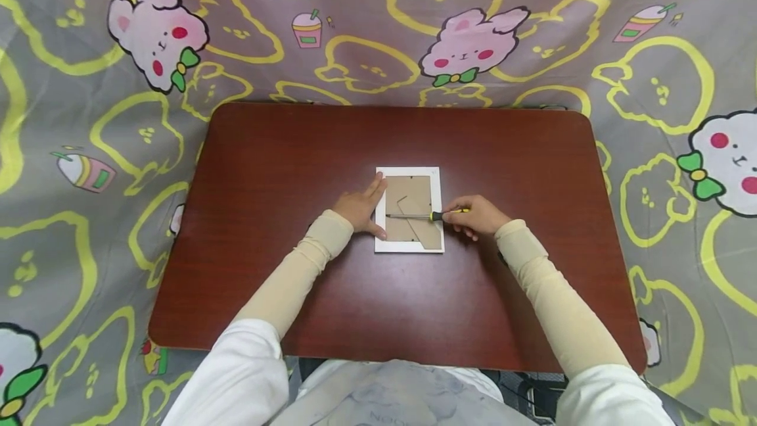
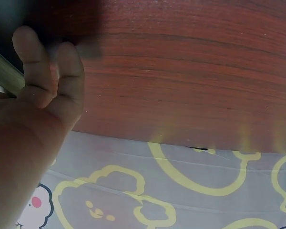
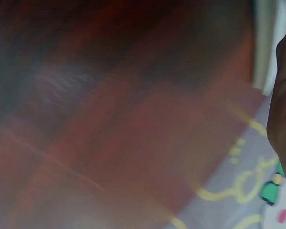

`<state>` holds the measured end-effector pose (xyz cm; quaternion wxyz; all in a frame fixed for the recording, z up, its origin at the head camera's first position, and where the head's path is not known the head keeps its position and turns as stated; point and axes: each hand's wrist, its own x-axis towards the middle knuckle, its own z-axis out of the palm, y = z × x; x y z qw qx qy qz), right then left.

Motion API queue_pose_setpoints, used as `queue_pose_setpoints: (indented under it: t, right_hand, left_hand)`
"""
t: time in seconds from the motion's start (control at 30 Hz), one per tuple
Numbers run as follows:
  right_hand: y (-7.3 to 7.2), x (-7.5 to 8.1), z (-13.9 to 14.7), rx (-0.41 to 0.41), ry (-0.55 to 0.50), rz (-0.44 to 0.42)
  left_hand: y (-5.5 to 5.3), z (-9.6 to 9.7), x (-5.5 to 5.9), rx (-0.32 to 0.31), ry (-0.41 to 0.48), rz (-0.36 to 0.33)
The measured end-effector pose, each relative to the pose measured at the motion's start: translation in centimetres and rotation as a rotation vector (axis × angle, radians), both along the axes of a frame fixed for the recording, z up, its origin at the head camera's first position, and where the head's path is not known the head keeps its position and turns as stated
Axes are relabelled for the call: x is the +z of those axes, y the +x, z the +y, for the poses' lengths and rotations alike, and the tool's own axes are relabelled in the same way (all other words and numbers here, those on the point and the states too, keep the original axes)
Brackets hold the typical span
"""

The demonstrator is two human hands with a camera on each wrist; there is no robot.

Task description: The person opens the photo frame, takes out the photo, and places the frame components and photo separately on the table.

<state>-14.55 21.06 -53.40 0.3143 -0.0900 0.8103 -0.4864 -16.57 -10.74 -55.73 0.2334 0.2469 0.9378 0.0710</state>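
Backdrop (image 1: 367, 61): grey cloth, printed with yellow animal outlines and pink-cheeked cartoon heads, beyond the tabletop (image 1: 266, 156).
Tabletop: reddish-brown wood grain, rounded corners, a person at its near edge.
Picture frame (image 1: 408, 171): white-bordered, lying back side up near the middle, its tan backing board (image 1: 399, 232) showing.
Left hand (image 1: 357, 208): thumb and fingers spread apart, resting on the frame's left border.
Right hand (image 1: 480, 215): clamped on the black-and-yellow handle of a screwdriver (image 1: 414, 217).
Screwdriver shaft: stretched leftward over the board; whether it touches, I can't tell.
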Motion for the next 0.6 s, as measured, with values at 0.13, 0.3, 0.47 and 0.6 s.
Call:
queue_pose_setpoints:
  t: [0.13, 0.3, 0.47, 0.6]
  right_hand:
    - [-0.7, -0.8, 0.3, 0.039, 0.017, -0.007]
    - [-1.1, 0.7, -0.6, 0.071, 0.113, 0.105]
    - [-1.2, 3.9, -2.4, 0.133, 0.199, 0.278]
    - [-1.2, 6.1, -4.0, 0.190, 0.254, 0.347]
  left_hand:
    - [-0.1, 0.0, 0.0, 0.010, 0.003, -0.001]
    - [0.0, -0.1, -0.3, 0.002, 0.001, 0.013]
    - [0.0, -0.1, -0.1, -0.009, -0.001, 0.012]
    - [-0.1, 0.1, 0.2, -0.011, -0.016, 0.002]
